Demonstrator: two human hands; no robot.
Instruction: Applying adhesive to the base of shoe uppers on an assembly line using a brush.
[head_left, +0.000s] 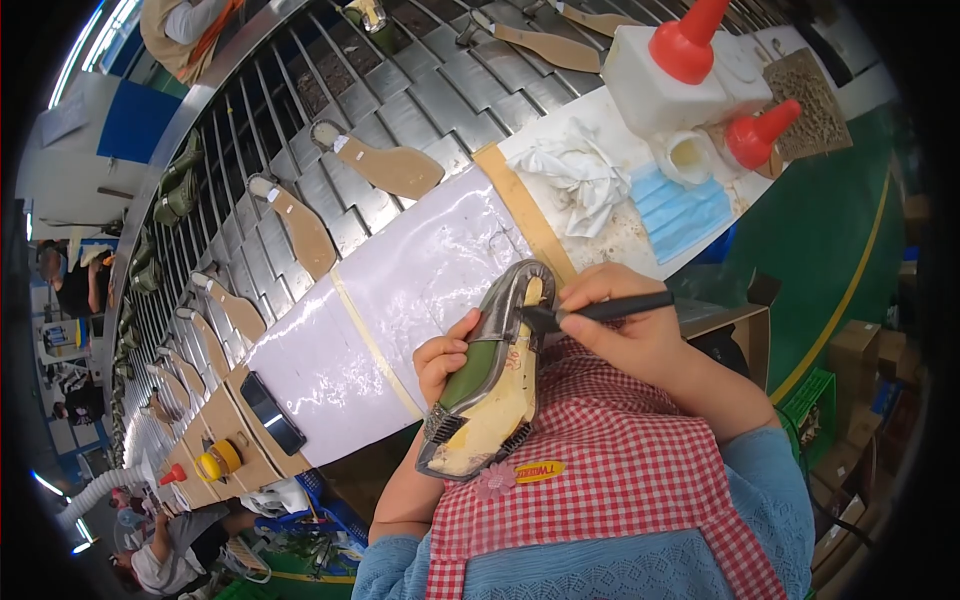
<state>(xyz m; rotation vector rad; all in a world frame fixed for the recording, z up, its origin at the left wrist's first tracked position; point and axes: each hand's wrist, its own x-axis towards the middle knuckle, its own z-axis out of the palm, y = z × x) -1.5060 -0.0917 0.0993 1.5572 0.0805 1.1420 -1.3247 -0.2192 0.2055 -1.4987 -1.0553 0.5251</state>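
Observation:
A shoe upper (474,372) in green and dark grey is stretched over a last, its cream underside turned up toward me. My left hand (441,357) is closed round its side and holds it tilted over the front edge of the worktop. In my right hand (632,325) is a brush (641,305) with a black handle, gripped between thumb and fingers. The brush's dark tip touches the underside near the heel end. A strip of dark material is folded over along the underside's rim.
A slatted metal conveyor (440,95) carries tan soles (395,168) and green shoes (178,195). On the worktop (385,290) are a phone (272,412), yellow tape roll (219,460), crumpled white cloth (575,175), blue mask (680,208) and white bottles (650,85) with red nozzles. Other people work beyond.

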